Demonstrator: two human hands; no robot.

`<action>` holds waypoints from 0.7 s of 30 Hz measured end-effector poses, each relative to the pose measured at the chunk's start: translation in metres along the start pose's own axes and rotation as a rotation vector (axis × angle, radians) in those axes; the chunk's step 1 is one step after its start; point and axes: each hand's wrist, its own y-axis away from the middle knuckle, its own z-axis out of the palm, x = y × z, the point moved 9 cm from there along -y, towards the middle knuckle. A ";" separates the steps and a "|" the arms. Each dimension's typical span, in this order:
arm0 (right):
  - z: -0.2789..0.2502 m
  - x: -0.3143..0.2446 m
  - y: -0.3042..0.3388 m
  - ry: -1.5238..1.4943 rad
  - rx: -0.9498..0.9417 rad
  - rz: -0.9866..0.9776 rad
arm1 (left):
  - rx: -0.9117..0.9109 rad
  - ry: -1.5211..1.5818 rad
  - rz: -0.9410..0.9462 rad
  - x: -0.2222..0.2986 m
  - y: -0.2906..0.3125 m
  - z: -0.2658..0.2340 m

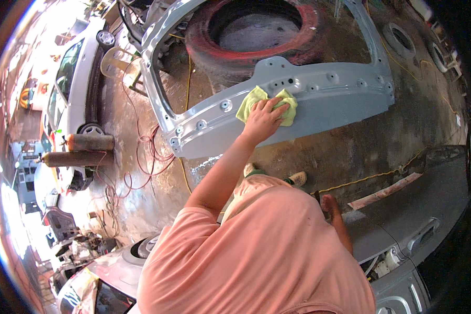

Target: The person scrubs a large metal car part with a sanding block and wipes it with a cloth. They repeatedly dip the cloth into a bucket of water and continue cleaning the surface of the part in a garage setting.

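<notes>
My left hand (266, 119) presses a yellow-green cloth (253, 99) onto a grey car tailgate panel (329, 104), just below its raised middle. The fingers are bent over the cloth, which bunches out on both sides. The panel has a large window opening and several holes along its inner edge. My right hand (331, 205) hangs low at my right side, partly behind my shirt. Its fingers look curled, with a dark edge beside them that I cannot make out.
Through the window opening shows a large red-marked tyre (199, 36). Red hoses (150, 152) and a yellow cable (358, 183) lie on the floor. A white car (73, 78), a plastic chair (121, 63) and gas cylinders (78, 158) stand left. A grey car body (434, 209) is close on the right.
</notes>
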 end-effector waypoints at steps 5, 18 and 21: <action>0.034 -0.007 0.020 0.208 0.114 -0.056 | -0.007 0.019 -0.086 -0.064 0.075 -0.035; 0.226 -0.005 0.053 0.588 0.399 -0.060 | 0.093 0.020 -0.289 -0.204 0.261 -0.087; 0.208 0.036 0.032 0.724 0.285 -0.027 | 0.136 0.030 -0.305 -0.222 0.283 -0.086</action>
